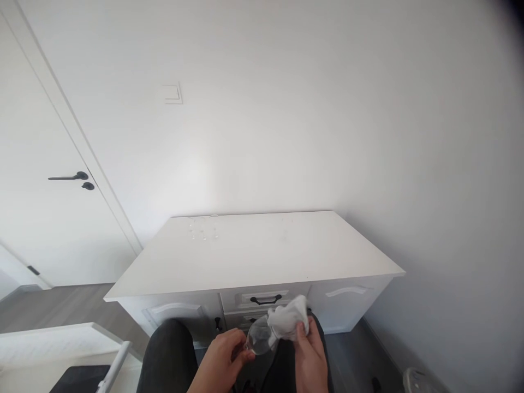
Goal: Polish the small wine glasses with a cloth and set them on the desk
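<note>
My left hand [227,352] is closed around the narrow end of a clear wine glass [258,337], which is tilted on its side over my lap. The fingers partly hide its stem and foot. My right hand [309,349] grips a crumpled white cloth [289,318] between thumb and fingers. This cloth lies against the open end of the glass and covers its rim; whether part of it is inside the bowl I cannot tell. Both hands are in front of the white cabinet [245,259], below the level of its top.
Several faint clear glasses [203,232] stand at the back left of the cabinet top. Another transparent object [285,234] is farther right, barely visible. Black drawer handles [266,299] face me. A white door [45,136] is at left, and a white rail [114,365] stands lower left.
</note>
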{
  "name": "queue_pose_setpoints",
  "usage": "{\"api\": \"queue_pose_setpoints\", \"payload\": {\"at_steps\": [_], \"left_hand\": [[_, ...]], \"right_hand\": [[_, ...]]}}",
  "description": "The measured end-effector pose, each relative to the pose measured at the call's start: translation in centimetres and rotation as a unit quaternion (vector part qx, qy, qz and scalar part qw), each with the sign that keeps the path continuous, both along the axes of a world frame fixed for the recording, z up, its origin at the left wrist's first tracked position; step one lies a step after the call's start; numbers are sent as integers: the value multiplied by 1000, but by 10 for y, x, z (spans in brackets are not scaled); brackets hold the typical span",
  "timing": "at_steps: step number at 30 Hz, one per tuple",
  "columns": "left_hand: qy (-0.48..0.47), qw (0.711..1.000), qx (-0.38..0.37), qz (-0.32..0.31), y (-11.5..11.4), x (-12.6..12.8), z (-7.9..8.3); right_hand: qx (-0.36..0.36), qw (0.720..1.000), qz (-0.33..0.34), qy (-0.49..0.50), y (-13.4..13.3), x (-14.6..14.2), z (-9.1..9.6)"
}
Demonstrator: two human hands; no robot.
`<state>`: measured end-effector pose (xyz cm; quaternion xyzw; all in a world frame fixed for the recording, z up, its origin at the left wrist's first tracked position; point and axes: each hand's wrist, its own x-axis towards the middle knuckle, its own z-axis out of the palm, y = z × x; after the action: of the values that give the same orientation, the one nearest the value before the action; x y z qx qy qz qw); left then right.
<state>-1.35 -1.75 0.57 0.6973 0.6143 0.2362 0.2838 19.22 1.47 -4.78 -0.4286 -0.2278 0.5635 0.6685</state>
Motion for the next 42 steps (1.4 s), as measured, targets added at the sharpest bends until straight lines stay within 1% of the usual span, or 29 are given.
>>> {"api": "queue_pose_setpoints", "payload": {"at_steps": [1, 2, 3, 5, 7, 9, 12, 15, 17, 19, 21, 24, 26, 27, 30, 31, 33, 35, 37, 40, 42], "left_hand": [[-4, 1000, 7, 7, -1, -3, -3], [-6, 1000, 16, 14, -1, -7, -4], [-7, 999, 27, 20, -3, -11, -6], [1, 998, 57, 29, -5, -19, -8], [17, 994, 104, 38, -8, -29, -12], [37, 986, 164, 25, -11, -41, -16], [88, 961, 260, -25, -16, -60, -18], [149, 933, 321, -65, -22, -74, -13], [170, 919, 345, -87, -26, -78, -10], [180, 906, 369, -105, -30, -79, -10], [184, 898, 382, -121, -33, -78, -13], [191, 905, 359, -124, -37, -76, -19], [174, 923, 326, -107, -38, -75, -21], [150, 936, 306, -86, -38, -74, -20], [46, 973, 227, -7, -36, -73, -13], [21, 980, 200, 1, -34, -73, -9], [16, 988, 153, -24, -30, -72, -4], [51, 989, 123, -60, -25, -70, -2], [83, 989, 110, -53, -21, -66, -2], [74, 991, 113, 1, -19, -55, -4], [56, 991, 114, 27, -17, -45, -4]], "right_hand": [[-24, 999, -34, 17, 2, 1, -3], [-35, 998, -42, 12, 2, 2, -6], [-32, 999, -23, -9, 1, 2, -8], [-3, 996, 66, -62, -7, -2, -11], [28, 984, 151, -95, -17, -9, -10], [50, 976, 186, -98, -23, -18, -5], [65, 976, 193, -73, -21, -34, 10], [75, 977, 200, -16, -17, -49, 26], [70, 967, 243, -7, -18, -56, 34], [61, 950, 304, -38, -21, -59, 40], [58, 935, 341, -73, -25, -59, 43], [61, 928, 352, -102, -29, -59, 43], [59, 923, 363, -115, -30, -62, 40], [58, 919, 371, -119, -30, -64, 37], [52, 917, 373, -130, -30, -70, 20], [42, 922, 363, -128, -30, -71, 13], [5, 939, 326, -112, -30, -70, -5], [-43, 950, 294, -93, -27, -62, -23], [-75, 955, 275, -80, -21, -49, -36], [-65, 969, 225, -79, -7, -22, -43], [-24, 976, 189, -107, 0, -4, -40]]}}
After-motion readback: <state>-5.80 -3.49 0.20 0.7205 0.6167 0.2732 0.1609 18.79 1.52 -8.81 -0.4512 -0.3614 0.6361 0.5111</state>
